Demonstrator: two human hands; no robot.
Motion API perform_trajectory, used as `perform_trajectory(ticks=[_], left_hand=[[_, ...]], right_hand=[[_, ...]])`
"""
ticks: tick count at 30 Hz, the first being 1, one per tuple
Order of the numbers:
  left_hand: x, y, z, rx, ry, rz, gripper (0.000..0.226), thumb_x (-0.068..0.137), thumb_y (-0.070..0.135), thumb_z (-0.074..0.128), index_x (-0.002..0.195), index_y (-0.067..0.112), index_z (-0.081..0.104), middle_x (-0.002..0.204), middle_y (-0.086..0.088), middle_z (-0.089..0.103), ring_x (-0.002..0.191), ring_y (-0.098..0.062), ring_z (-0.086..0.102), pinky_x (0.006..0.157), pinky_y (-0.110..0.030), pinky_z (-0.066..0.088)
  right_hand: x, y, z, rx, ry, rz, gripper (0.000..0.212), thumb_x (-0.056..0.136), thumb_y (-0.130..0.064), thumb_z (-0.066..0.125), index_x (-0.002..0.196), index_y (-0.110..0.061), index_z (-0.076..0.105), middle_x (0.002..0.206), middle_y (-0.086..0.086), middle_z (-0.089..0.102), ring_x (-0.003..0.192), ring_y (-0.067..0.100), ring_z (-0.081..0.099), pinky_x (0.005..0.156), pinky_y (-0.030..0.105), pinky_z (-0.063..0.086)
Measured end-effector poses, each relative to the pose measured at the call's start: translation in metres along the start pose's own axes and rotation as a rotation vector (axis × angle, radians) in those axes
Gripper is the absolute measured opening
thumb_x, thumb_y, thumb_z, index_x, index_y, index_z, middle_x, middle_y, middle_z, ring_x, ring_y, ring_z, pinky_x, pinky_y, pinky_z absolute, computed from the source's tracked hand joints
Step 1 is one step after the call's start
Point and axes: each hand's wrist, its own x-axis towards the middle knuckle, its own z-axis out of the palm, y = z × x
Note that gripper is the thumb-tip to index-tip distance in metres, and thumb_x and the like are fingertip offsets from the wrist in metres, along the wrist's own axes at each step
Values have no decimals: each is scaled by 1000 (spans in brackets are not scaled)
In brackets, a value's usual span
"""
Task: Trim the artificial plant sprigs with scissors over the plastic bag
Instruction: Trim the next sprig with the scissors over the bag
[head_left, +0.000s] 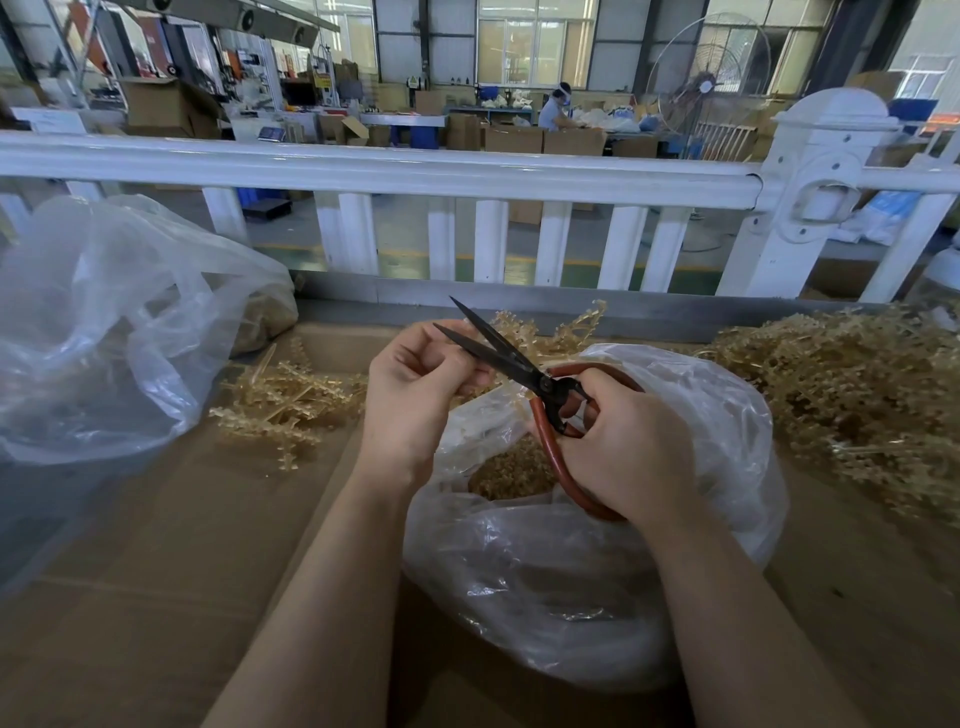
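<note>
My right hand (621, 447) grips the red handles of black-bladed scissors (498, 348), whose blades stand apart and point up-left. My left hand (415, 395) is curled around a tan artificial sprig (545, 325); the sprig's branches stick out behind the blades, and its stem is hidden in my fingers. Both hands hover over a clear plastic bag (597, 582) that holds tan trimmings (511, 470) in its open mouth.
A heap of tan sprigs (852, 384) lies at the right, and a smaller bunch (285, 405) at the left on the brown cardboard surface (156, 571). Another clear bag (93, 332) sits far left. A white fence rail (415, 171) runs across behind.
</note>
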Motion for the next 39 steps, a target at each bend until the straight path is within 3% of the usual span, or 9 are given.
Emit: perform_trajectory(ticks=[8,14,19,26,32,39], left_hand=[[-3,1,1,20,-84,31,22,88,-13,58,94,5,69,73,-11,73,64,-18,67,65,-22,54],[-4,-2,2,88,-158,51,18,86,-20,53,97,-10,63,74,-16,70,66,-20,65,67,-26,55],[-4,-2,3,96,-171,53,21,86,-22,52,99,-10,64,79,-28,68,67,-21,64,69,-29,56],[-3,-1,4,99,-184,49,23,86,-21,51,95,-5,64,72,-13,69,65,-20,64,69,-28,55],[-4,-2,3,131,-151,79,23,86,-20,53,95,-3,66,72,-16,69,65,-21,63,69,-30,57],[-3,-4,3,120,-132,86,18,86,-19,56,98,-9,65,75,-24,68,68,-27,62,71,-32,56]], right_hand=[[0,1,1,63,-27,13,36,81,-66,48,82,-32,57,66,-21,53,61,-3,51,55,15,41],[-1,2,1,134,-29,4,34,82,-65,48,84,-33,57,67,-25,51,62,-5,51,56,11,35],[-2,2,2,142,0,1,33,82,-64,50,78,-32,56,61,-24,49,57,-4,50,54,12,35],[-2,3,5,125,40,-27,36,84,-59,54,71,-26,57,57,-15,53,54,1,51,51,12,38],[-2,-1,-1,78,34,-19,32,82,-57,57,67,-31,46,54,-18,44,50,-1,45,49,14,30],[-2,-3,-3,81,16,-2,33,80,-57,55,69,-26,52,58,-16,48,55,3,48,54,20,40]])
